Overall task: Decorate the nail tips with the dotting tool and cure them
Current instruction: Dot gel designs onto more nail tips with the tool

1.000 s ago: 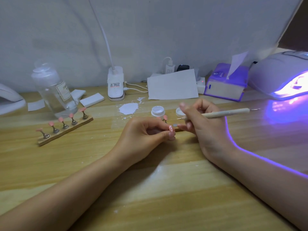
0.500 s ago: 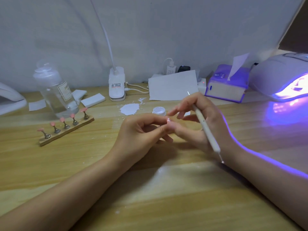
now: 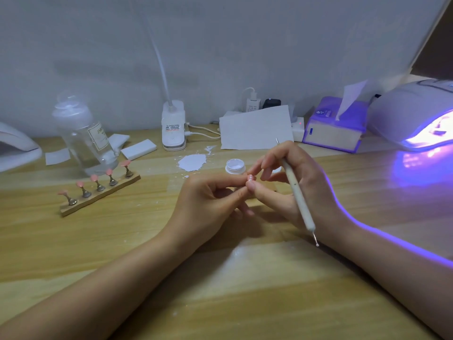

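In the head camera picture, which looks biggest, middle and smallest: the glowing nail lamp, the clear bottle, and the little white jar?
1. Nail lamp, biggest even though the picture's edge cuts it off.
2. Clear bottle.
3. Little white jar, smallest, partly hidden behind the fingers.

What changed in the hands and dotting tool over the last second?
The right hand swung the dotting tool from lying level, tip toward the lamp, to steep, ball end toward the wrist. Its fingertips now meet the nail tip pinched by the left hand. The stand with five tips, powder jar and lit lamp stayed put.
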`<control>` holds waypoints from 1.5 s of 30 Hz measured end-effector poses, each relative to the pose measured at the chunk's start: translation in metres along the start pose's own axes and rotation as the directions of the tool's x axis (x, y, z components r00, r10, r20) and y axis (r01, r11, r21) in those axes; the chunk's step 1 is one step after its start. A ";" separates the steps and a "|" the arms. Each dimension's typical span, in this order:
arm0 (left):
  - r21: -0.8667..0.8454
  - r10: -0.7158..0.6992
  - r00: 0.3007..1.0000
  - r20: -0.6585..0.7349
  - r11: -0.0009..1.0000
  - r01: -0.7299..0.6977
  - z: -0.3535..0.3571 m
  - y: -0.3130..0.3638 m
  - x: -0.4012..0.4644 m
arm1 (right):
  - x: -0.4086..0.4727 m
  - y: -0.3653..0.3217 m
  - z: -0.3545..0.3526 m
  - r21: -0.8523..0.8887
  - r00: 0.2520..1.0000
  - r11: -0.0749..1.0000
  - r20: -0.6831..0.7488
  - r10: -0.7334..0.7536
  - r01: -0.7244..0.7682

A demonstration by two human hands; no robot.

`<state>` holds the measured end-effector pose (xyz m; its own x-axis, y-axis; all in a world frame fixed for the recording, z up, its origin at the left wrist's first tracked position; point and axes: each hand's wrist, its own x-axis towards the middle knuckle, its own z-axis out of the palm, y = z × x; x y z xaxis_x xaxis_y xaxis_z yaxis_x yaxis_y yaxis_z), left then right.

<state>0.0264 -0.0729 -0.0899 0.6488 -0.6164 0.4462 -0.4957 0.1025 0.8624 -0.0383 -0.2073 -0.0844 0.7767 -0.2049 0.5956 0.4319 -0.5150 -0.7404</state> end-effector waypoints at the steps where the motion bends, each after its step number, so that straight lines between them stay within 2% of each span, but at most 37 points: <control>1: 0.007 0.010 1.000 -0.002 1.000 -0.010 0.000 0.000 0.000 | 0.000 0.000 0.000 0.000 1.000 1.000 -0.004 -0.004 0.004; 4: -0.006 0.004 0.999 -0.048 1.000 -0.004 -0.001 -0.002 0.000 | 0.000 0.002 0.001 0.034 0.999 0.999 -0.035 -0.003 0.004; 7: 0.041 0.037 0.995 -0.098 0.999 -0.033 -0.001 -0.001 -0.001 | 0.002 0.004 -0.002 0.107 0.990 0.994 -0.142 0.005 0.011; 11: 0.294 0.278 0.941 -0.195 0.931 -0.215 -0.007 0.002 0.003 | 0.006 0.011 -0.006 0.027 0.986 1.000 -0.164 0.018 -0.013; 13: 0.422 0.328 0.925 -0.193 0.879 -0.224 -0.013 0.001 0.006 | 0.008 0.017 -0.007 -0.027 0.992 0.999 -0.125 0.024 -0.028; 15: 0.474 0.284 0.944 -0.165 0.862 -0.177 -0.018 -0.004 0.006 | 0.009 0.023 -0.007 -0.074 0.995 0.997 -0.093 0.027 -0.034; 18: 0.448 0.132 0.982 -0.134 0.892 -0.058 -0.024 -0.014 0.007 | 0.008 0.029 -0.009 -0.139 0.997 0.989 -0.070 0.044 -0.053; 22: 0.444 -0.013 0.992 -0.124 0.893 0.067 -0.030 -0.022 0.008 | 0.009 0.033 -0.011 -0.140 0.995 0.985 -0.038 0.098 -0.102; 28: 0.430 -0.120 0.990 -0.070 0.892 0.138 -0.034 -0.026 0.009 | 0.009 0.034 -0.011 -0.151 0.994 0.982 -0.003 0.112 -0.111; 32: 0.418 -0.141 0.988 -0.068 0.895 0.156 -0.035 -0.025 0.010 | 0.009 0.033 -0.011 -0.146 0.992 0.982 0.000 0.125 -0.123; 38: 0.533 -0.250 0.968 0.014 0.821 0.205 -0.049 -0.015 0.017 | 0.008 0.030 -0.010 -0.148 0.992 0.982 0.016 0.124 -0.120; 41: 0.571 -0.327 0.942 0.076 0.789 0.228 -0.055 -0.008 0.021 | 0.006 0.032 -0.009 -0.207 0.990 0.972 0.066 0.127 -0.111; 45: 0.583 -0.326 0.939 0.108 0.786 0.206 -0.052 -0.003 0.023 | 0.006 0.034 -0.007 -0.223 0.984 0.968 0.104 0.141 -0.115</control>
<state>0.0725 -0.0471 -0.0696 0.7089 -0.6963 0.1125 -0.5926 -0.5014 0.6304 -0.0226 -0.2320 -0.1039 0.8734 -0.1877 0.4494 0.2265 -0.6605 -0.7159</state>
